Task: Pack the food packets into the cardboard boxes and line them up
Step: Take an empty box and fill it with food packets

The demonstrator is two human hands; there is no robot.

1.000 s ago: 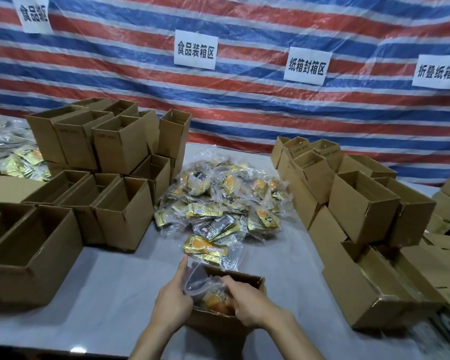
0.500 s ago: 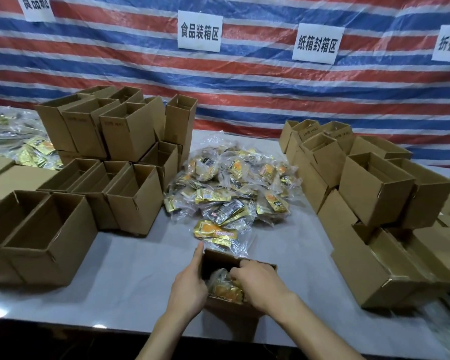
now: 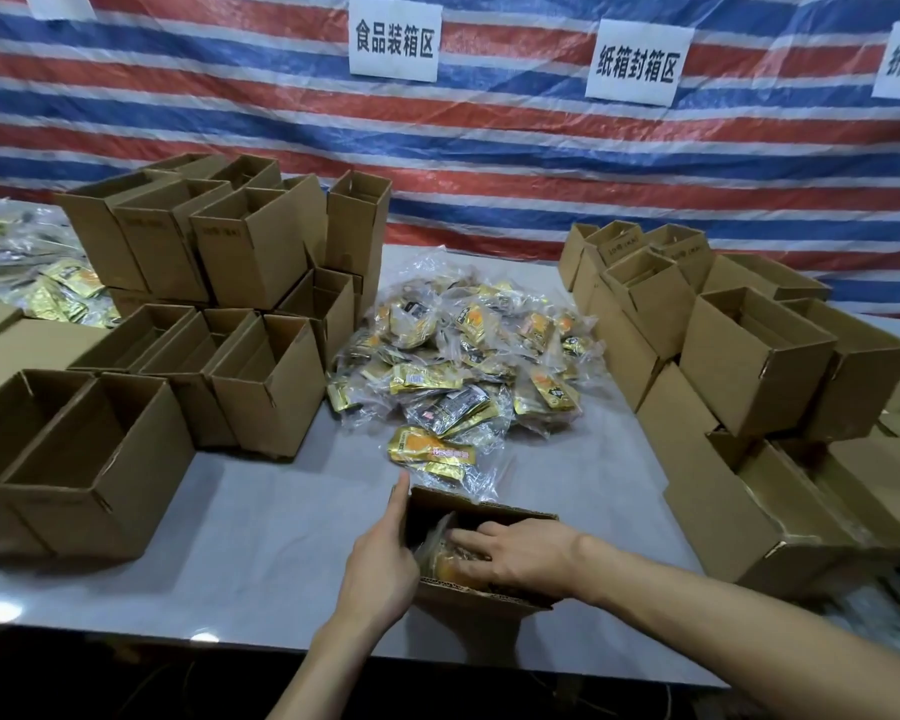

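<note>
Cardboard box [image 3: 481, 602] mouth-up, left hand [image 3: 380, 569] gripping it, right hand [image 3: 520, 556] flat on packet [image 3: 445, 566].

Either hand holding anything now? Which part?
Left hand holds the small box by its left wall. Right hand grips nothing: straight fingers press a food packet down inside it.

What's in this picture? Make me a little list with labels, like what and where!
Place: grey table in front of a striped tarp
Box being packed: cardboard box at the near edge
Left hand: against the box's left wall, forefinger straight
Right hand: inside the box, fingers flat on a food packet
Middle: pile of loose packets
Left side: open boxes, stacked
Right side: more boxes
</note>
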